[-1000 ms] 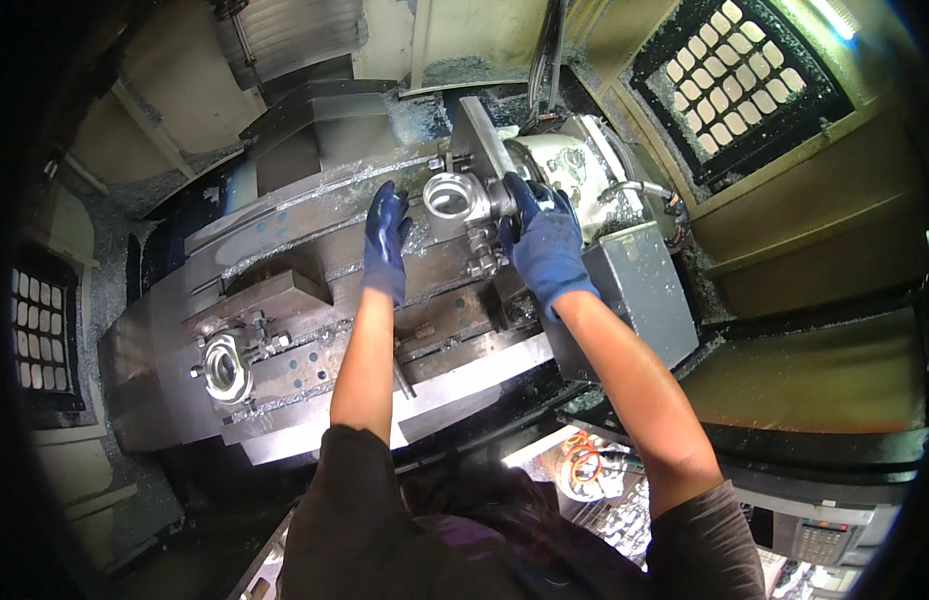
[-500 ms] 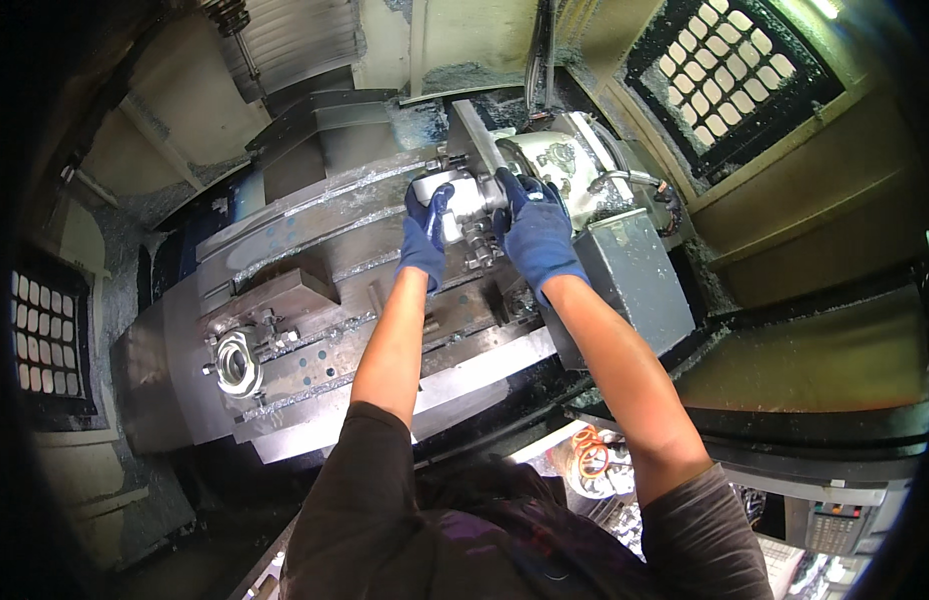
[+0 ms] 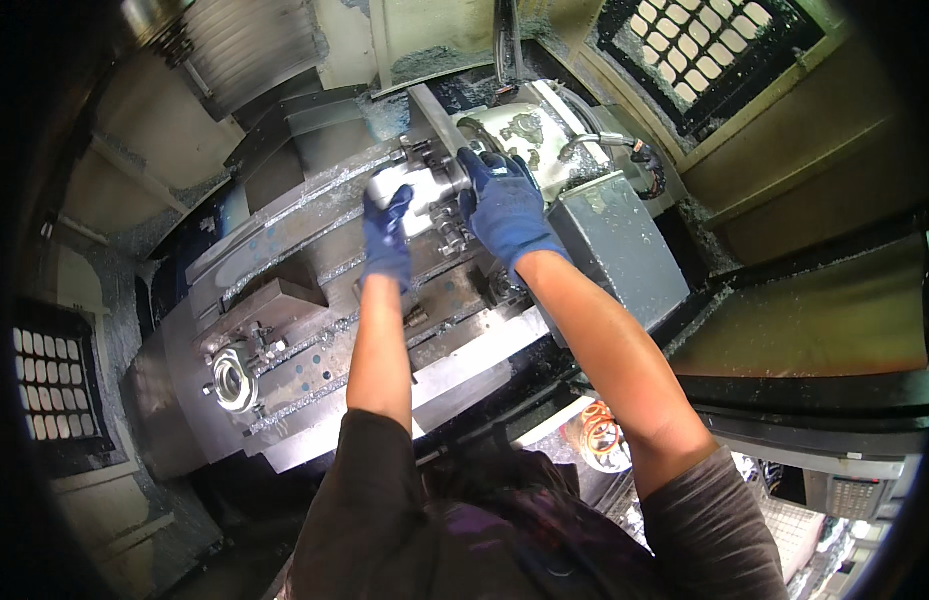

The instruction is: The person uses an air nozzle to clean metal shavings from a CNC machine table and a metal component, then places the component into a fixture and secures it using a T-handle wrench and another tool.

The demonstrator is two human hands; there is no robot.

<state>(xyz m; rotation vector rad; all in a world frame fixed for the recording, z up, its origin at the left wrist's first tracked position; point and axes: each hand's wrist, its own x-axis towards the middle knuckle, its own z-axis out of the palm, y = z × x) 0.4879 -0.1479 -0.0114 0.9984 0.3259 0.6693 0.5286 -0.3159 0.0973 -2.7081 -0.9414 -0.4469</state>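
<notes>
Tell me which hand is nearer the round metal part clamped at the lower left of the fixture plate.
Left. The left hand grips the pale metal block up the plate from the round metal part; the right hand is farther, on the block's other side.

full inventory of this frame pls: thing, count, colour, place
metal part: 1, pale silver, far end of the fixture, between both hands
second metal part: 1, silver ring shape, clamped at the fixture's left end
fixture plate: 1, grey steel, centre, strewn with chips
rotary unit: 1, off-white, stained, top centre
grey housing: 1, right of the fixture
window grilles: 2, black, upper right and left edge
left hand: blue glove, on the part
right hand: blue glove, at the part's right side
</notes>
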